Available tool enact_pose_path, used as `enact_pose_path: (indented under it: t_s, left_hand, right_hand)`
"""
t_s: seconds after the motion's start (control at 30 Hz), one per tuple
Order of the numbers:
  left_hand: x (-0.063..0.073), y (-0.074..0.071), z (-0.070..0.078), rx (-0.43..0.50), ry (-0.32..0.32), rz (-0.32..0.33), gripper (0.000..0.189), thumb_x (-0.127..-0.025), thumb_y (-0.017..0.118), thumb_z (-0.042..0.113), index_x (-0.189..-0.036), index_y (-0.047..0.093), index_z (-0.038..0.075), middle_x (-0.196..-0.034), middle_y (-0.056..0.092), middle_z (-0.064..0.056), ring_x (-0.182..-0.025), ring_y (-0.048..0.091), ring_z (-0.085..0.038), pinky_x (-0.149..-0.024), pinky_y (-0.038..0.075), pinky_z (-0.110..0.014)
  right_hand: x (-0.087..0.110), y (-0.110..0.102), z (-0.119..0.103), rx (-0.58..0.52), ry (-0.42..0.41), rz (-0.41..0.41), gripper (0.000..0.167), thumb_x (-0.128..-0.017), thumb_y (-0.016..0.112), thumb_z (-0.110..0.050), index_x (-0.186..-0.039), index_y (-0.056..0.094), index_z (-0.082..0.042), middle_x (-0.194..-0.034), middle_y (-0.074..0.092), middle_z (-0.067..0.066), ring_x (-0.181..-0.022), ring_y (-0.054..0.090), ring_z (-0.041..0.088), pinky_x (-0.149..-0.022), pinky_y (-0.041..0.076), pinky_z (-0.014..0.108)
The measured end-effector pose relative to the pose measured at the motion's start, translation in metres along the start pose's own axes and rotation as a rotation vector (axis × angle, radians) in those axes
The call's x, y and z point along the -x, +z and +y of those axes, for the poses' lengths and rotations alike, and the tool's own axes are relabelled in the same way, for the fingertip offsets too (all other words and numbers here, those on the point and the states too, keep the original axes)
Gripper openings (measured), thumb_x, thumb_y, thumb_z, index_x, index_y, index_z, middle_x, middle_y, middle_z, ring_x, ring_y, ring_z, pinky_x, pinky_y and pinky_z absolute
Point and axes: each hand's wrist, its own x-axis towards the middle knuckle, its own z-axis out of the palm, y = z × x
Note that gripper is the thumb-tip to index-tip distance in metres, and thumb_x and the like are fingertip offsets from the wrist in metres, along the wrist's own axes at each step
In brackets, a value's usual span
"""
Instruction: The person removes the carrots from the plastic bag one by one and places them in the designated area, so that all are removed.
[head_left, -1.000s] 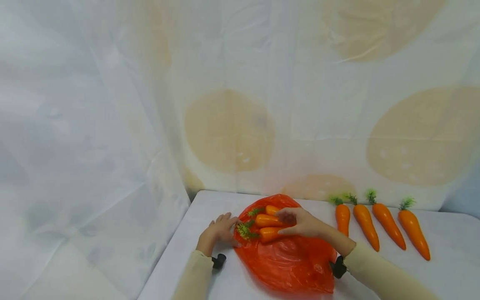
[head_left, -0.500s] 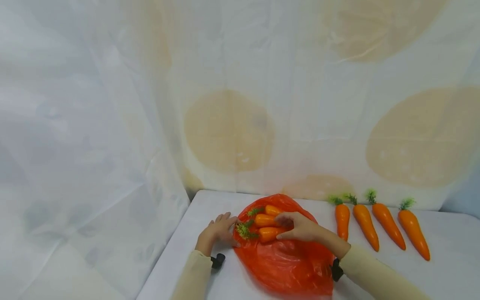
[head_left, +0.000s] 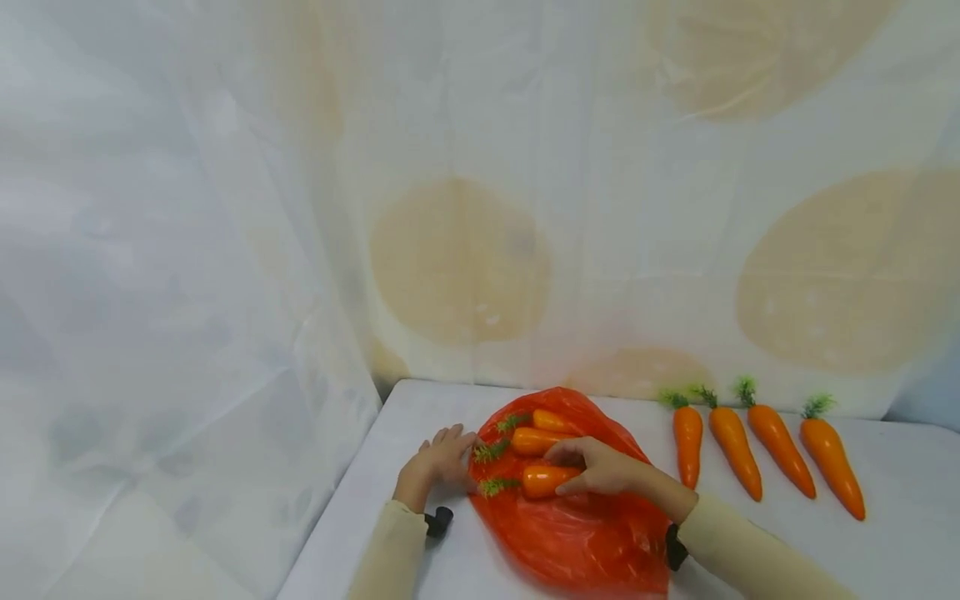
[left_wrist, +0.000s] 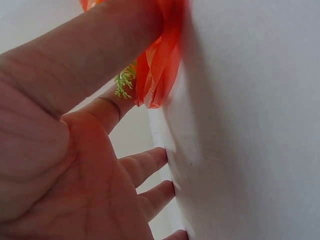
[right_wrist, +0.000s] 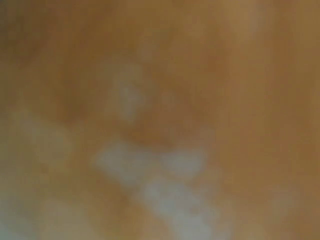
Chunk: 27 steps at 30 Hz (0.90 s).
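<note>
A red plastic bag (head_left: 570,533) lies on the table, with three orange carrots with green tops at its left side in the head view. My right hand (head_left: 600,468) grips the nearest carrot (head_left: 546,481) by its body, thumb on the near side. Beyond it lie the middle carrot (head_left: 534,441) and the far carrot (head_left: 551,420). At the bag's left edge, my left hand (head_left: 440,461) pinches gathered red film (left_wrist: 157,75) between thumb and index finger. Its other fingers (left_wrist: 145,165) are spread, their tips against the table. The right wrist view is only an orange-brown blur.
Several more carrots (head_left: 776,450) lie in a row on the white table (head_left: 885,558), to the right of the bag. A pale curtain (head_left: 600,208) with tan spots stands behind the table. Another white sheet (head_left: 187,333) hangs on the left.
My right hand has moved slightly toward the near side, taking the nearest carrot with it and opening a gap from the middle one. The left hand has stayed in place.
</note>
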Motion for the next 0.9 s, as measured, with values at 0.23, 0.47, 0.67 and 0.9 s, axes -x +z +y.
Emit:
enact_pose_path:
  t_s: [0.23,0.47,0.67,0.9]
  left_hand:
    - [-0.001,-0.010,0.002,-0.018,-0.021,0.003,0.060,-0.073,0.086,0.034,-0.126,0.058,0.027,-0.159,0.029,-0.015,-0.146,0.022,-0.042,-0.116,0.015,-0.070]
    - [0.003,-0.001,0.003,0.000,-0.012,-0.006,0.057,-0.073,0.085,0.030,-0.124,0.059,0.027,-0.157,0.031,-0.017,-0.145,0.024,-0.042,-0.115,0.015,-0.071]
    - [0.005,0.003,0.006,0.031,-0.020,-0.006,0.058,-0.072,0.086,0.029,-0.123,0.059,0.027,-0.158,0.031,-0.017,-0.146,0.022,-0.043,-0.116,0.014,-0.070]
    - [0.003,-0.002,0.002,0.003,-0.009,0.005,0.060,-0.072,0.085,0.031,-0.125,0.058,0.025,-0.157,0.032,-0.017,-0.146,0.024,-0.043,-0.115,0.016,-0.070]
  right_hand:
    - [-0.005,0.001,-0.002,0.026,0.034,0.012,0.039,-0.088,0.076,-0.021,-0.124,0.064,-0.015,-0.122,0.065,-0.001,-0.111,0.059,0.019,-0.101,0.051,0.042]
    - [-0.002,0.009,0.000,0.054,0.039,-0.002,0.038,-0.085,0.078,-0.020,-0.121,0.064,-0.019,-0.119,0.066,-0.003,-0.108,0.058,0.019,-0.102,0.051,0.045]
    - [0.000,0.017,0.000,0.118,0.053,0.009,0.040,-0.084,0.079,-0.020,-0.120,0.064,-0.023,-0.116,0.065,-0.007,-0.105,0.057,0.017,-0.101,0.050,0.050]
    - [-0.003,0.015,-0.009,0.151,0.050,0.029,0.040,-0.085,0.079,-0.022,-0.121,0.064,-0.022,-0.113,0.065,-0.009,-0.101,0.058,0.014,-0.098,0.052,0.044]
